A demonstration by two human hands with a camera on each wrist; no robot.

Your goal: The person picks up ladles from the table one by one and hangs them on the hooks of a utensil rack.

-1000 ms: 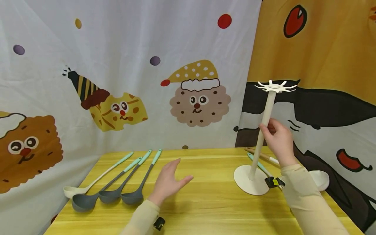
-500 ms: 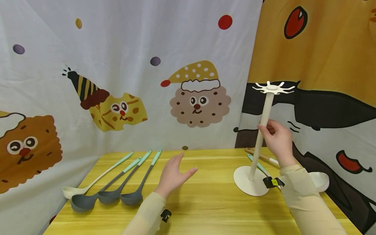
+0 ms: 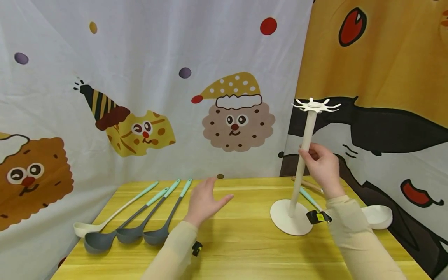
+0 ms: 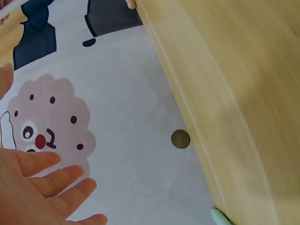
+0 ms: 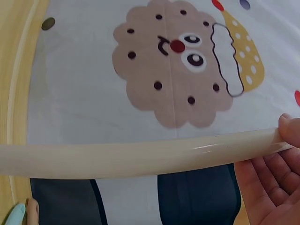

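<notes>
A cream utensil stand (image 3: 303,155) rises from a round base on the right part of the table, with a ring of hooks at its top. My right hand (image 3: 322,167) grips its pole about halfway up; the right wrist view shows thumb and fingers around the pole (image 5: 140,157). My left hand (image 3: 206,200) hovers over the middle of the table, fingers extended and thumb spread, holding nothing. In the left wrist view the left hand's fingers (image 4: 58,180) are apart. Nearest to it lies a grey ladle (image 3: 157,235) with a mint handle.
More ladles lie at the left: two grey ones (image 3: 99,241) (image 3: 131,233) and a cream one (image 3: 87,228). Behind the right arm lie a white ladle bowl (image 3: 379,217), a mint handle (image 3: 308,196) and a brown handle (image 3: 311,186). A printed curtain (image 3: 224,46) hangs behind the wooden table (image 3: 241,249).
The utensil stand has shifted left across the table with my right hand on its pole. My left hand has moved slightly right and up from a second ago.
</notes>
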